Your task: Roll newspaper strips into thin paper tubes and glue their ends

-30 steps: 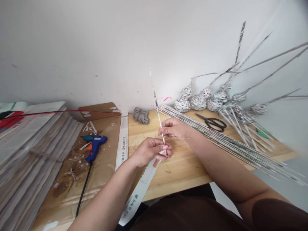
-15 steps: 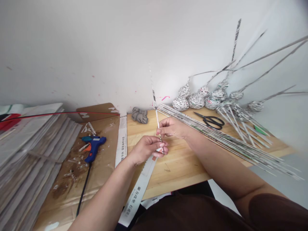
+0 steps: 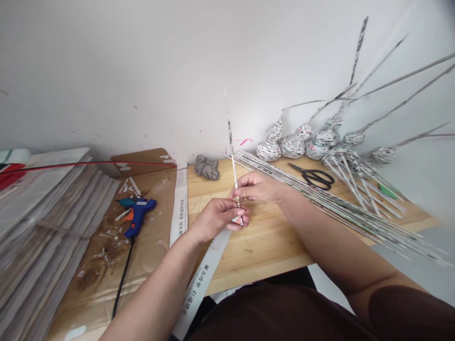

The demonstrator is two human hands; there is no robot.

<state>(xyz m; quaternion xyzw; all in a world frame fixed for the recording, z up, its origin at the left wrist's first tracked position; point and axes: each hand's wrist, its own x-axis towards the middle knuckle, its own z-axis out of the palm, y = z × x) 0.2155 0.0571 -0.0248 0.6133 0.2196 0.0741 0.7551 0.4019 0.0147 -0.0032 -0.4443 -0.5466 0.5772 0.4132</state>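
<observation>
A thin rolled newspaper stick (image 3: 232,154) stands nearly upright between my hands, its tip blurred against the wall. My left hand (image 3: 222,217) pinches its lower end, where a printed paper strip (image 3: 206,271) runs down from my fingers toward my lap. Just above, my right hand (image 3: 254,186) has its thumb and fingers closed on the stick. A bundle of similar paper sticks (image 3: 320,203) lies diagonally on the wooden table (image 3: 270,241), passing behind and right of my right arm.
Black scissors (image 3: 313,176) lie behind the bundle. Woven paper gourd shapes (image 3: 292,147) with long stems line the wall. A grey cloth (image 3: 206,167) sits at the back. At left are a blue glue gun (image 3: 138,218) on cardboard (image 3: 152,265) and stacked newspapers (image 3: 46,237).
The paper strip hanging from my left hand has shortened at the fingers and shifted slightly. The stick's tip has moved a little up and right. The camera view has shifted slightly.
</observation>
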